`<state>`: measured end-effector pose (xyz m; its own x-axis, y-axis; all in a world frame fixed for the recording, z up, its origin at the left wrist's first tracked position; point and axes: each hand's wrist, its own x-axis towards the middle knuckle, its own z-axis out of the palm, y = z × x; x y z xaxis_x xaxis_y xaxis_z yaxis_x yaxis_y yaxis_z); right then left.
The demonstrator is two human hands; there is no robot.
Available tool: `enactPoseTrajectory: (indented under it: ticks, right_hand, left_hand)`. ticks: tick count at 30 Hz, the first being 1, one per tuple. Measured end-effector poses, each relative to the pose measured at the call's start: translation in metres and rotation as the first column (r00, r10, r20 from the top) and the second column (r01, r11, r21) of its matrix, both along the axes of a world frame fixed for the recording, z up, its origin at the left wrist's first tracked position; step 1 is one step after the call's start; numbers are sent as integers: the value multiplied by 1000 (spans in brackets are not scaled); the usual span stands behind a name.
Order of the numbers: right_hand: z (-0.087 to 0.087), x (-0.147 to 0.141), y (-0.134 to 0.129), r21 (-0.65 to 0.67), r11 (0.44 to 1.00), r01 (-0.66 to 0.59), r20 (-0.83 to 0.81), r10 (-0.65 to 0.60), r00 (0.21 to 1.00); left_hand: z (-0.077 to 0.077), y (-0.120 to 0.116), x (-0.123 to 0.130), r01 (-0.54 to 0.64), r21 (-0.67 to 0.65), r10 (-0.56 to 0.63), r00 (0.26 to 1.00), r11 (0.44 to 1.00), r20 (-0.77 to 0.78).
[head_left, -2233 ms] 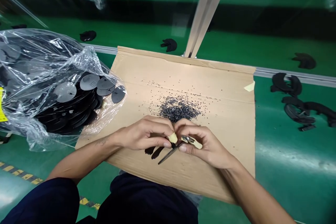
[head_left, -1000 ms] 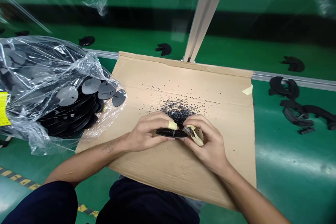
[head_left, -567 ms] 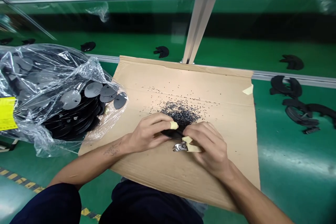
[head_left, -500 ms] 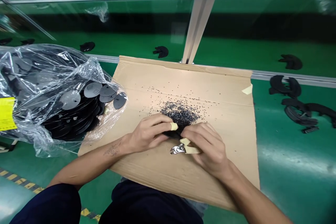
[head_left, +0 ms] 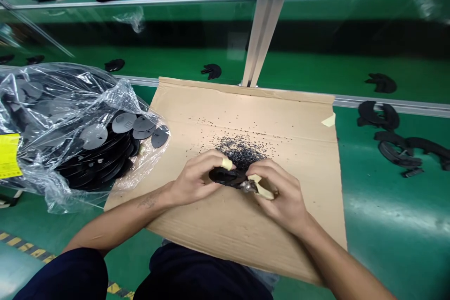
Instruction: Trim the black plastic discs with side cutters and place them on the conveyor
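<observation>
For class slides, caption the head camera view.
Left hand holds black plastic piece; right hand holds tan-taped steel nippers against it.

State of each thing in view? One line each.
Left hand: gripping the disc, one fingertip taped.
Black plastic disc: held over the cardboard, in both hands.
Right hand: closed around the cutter handles.
Steel cutters: beige-wrapped handles, head at the disc's edge.
Clear plastic bag: open, stacked discs showing.
Black crumbs: heaped, some scattered.
Cardboard sheet: lying flat, creased.
</observation>
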<state>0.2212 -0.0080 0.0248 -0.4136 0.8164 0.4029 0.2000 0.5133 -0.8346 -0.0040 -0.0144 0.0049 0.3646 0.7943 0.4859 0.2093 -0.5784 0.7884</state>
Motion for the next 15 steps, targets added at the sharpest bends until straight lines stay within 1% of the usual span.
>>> enactPoseTrajectory:
  ticks: [1,3,4,6,8,9,11,15]
  right_hand:
    - [1,0,-1,14,1000,-28,-5,28,1000]
    - [3,2,0,-32,997,-77,-31,76,997]
    - [4,3,1,-73,994,-79,-40,76,996]
    - [6,8,5,-107,994,-12,-9,11,1000]
    - [4,12,9,-32,996,79,93,-76,993]
    - [3,13,11,25,995,97,150,-100,984]
    - [0,15,13,129,988,81,243,-110,964]
    - [-4,13,12,248,968,27,350,-115,930]
  left_hand:
    - [-1,0,0,-9,49,11,999,999,-42]
    - [-2,1,1,-27,80,33,997,996,-70]
    - [-2,1,1,-36,66,40,998,997,-55]
    - [-1,1,0,-59,15,59,998,998,-8]
    - [1,2,-1,-69,-31,70,997,997,23]
    - [2,2,-1,-69,-49,71,997,996,31]
    - [4,2,-2,-56,-81,59,998,995,35]
    - [5,1,-2,-23,-67,26,998,998,48]
